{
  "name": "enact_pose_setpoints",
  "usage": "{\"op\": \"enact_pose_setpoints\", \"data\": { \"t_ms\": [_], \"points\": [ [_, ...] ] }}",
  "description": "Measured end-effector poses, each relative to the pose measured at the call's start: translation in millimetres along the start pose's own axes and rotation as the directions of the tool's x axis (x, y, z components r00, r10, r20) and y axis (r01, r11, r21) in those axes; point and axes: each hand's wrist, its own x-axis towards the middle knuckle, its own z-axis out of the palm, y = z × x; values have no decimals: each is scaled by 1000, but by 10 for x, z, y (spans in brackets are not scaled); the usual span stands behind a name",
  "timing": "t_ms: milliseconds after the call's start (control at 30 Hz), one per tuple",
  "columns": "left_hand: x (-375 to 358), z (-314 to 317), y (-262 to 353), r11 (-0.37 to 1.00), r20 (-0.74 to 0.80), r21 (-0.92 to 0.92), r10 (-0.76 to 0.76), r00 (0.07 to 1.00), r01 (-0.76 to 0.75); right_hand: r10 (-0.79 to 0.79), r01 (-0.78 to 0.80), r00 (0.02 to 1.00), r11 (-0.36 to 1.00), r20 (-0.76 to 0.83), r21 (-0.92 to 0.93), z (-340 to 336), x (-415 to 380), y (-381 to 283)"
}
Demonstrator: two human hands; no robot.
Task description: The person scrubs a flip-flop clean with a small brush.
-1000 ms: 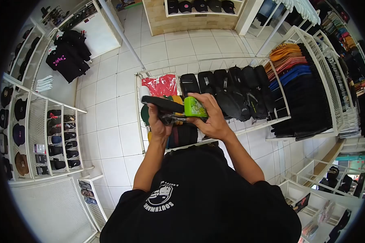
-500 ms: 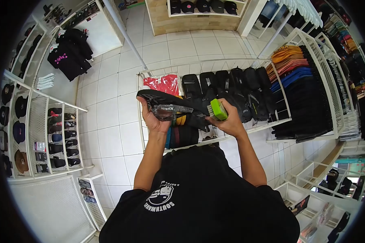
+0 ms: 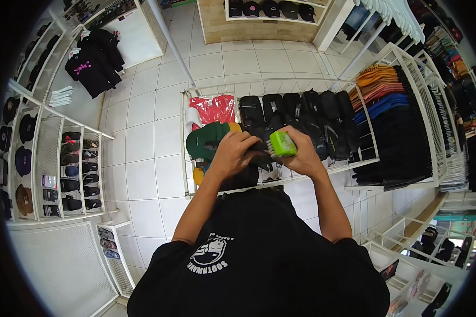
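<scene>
My left hand [image 3: 234, 153] is curled, knuckles up, over a dark item [image 3: 257, 152] between my two hands. Most of that item is hidden, so its kind does not show. In my right hand [image 3: 303, 151] is a green brush [image 3: 283, 143], its pale bristles facing left toward the dark item. Just beyond my left hand, a dark green cap [image 3: 205, 139] rests on the white rack.
A white wire rack [image 3: 185, 174] in front of me holds several black bags [image 3: 291, 108] and a red item in clear plastic [image 3: 214, 108]. Folded clothes [image 3: 394, 116] hang at right; shelves of caps and footwear [image 3: 79, 179] stand at left.
My left hand has turned from palm up to knuckles up and moved right, closer to the brush. The long black item with clear plastic is now mostly hidden. The green cap has come into view.
</scene>
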Motion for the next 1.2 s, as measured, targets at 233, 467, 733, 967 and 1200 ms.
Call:
{"op": "enact_pose_setpoints", "data": {
  "t_ms": [233,467,733,967,1200],
  "points": [
    [-67,-68,76,997,-70,51,-62,996,66,60,1,953,980,-298,201,16,-60,84],
    [-102,-197,11,907,-224,-411,-201,954,95,12,-4,954,1000,-299,29,51,-246,518],
    [-58,-38,58,516,-238,-855,-489,839,58,1,24,988,988,-157,152,572,-94,443],
    [-123,141,-67,402,-212,-913,-614,760,70,52,40,967,936,-250,350,677,162,231],
    [-253,-11,-270,152,-165,-985,-653,739,-86,149,-118,983,960,-106,254,647,-88,452]
  ]
}}
